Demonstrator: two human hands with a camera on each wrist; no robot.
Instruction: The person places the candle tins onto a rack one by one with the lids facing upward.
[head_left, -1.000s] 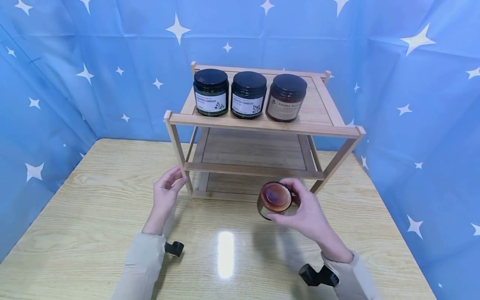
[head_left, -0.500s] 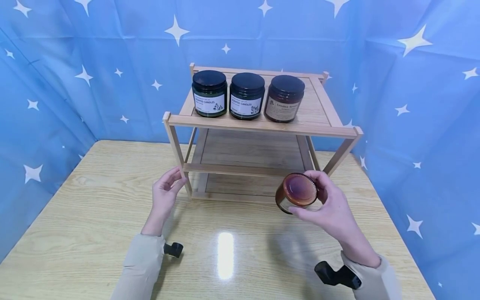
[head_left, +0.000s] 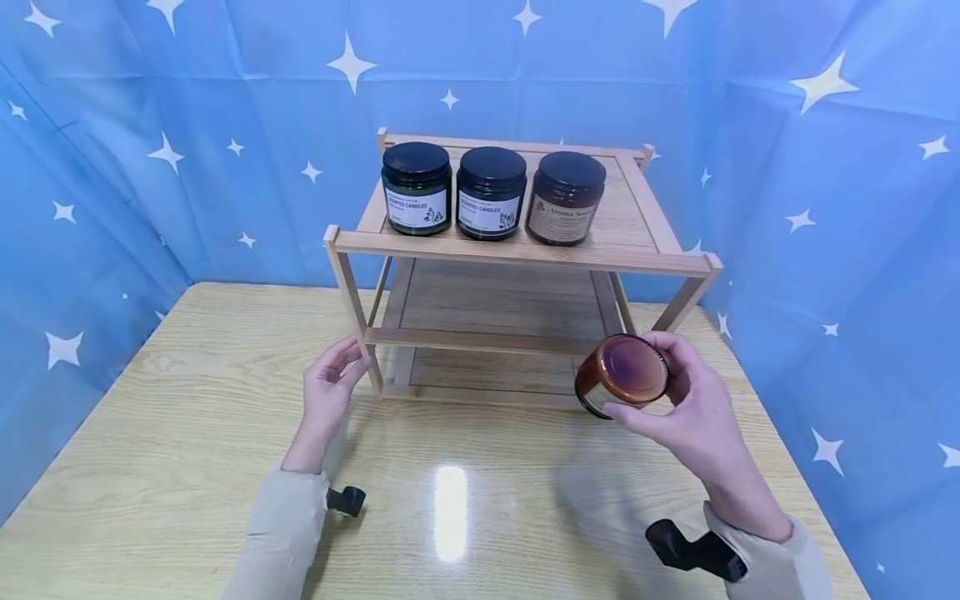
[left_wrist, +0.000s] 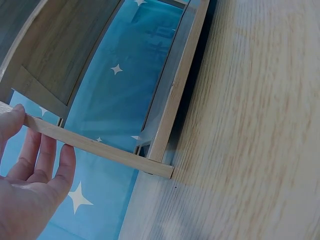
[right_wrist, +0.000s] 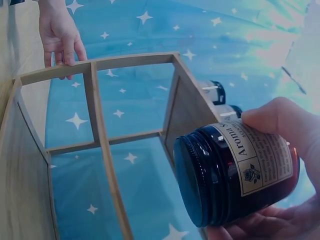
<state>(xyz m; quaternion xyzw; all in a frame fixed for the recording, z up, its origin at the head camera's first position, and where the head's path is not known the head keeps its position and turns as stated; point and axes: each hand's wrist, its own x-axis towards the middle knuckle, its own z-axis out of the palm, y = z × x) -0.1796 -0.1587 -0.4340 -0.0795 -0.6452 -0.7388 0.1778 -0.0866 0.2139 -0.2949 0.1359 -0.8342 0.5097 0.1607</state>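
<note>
My right hand (head_left: pixel 701 408) grips an amber glass candle jar (head_left: pixel 633 368) in front of the shelf's right side. The jar is tipped, with its reddish base facing the head camera. In the right wrist view, its cream "Aroma" label (right_wrist: pixel 257 160) and dark lid (right_wrist: pixel 192 180) show; thumb and fingers lie on opposite sides. My left hand (head_left: pixel 327 392) pinches the left front leg (left_wrist: pixel 100 147) of the wooden shelf (head_left: pixel 517 254). Its thumb is on one side of the leg and its fingers on the other.
Three black-lidded candle jars line the shelf's top front: a green one (head_left: pixel 416 190), a dark green one (head_left: pixel 491 193) and a brown one (head_left: pixel 566 200). Below are a middle board (head_left: pixel 502 300) and a bottom board (head_left: pixel 487 371). A blue starry curtain (head_left: pixel 225 150) surrounds the wooden table (head_left: pixel 187 433).
My right hand has carried the amber candle jar to the right and slightly up, toward the shelf's right front leg. My left hand has stayed on the left leg.
</note>
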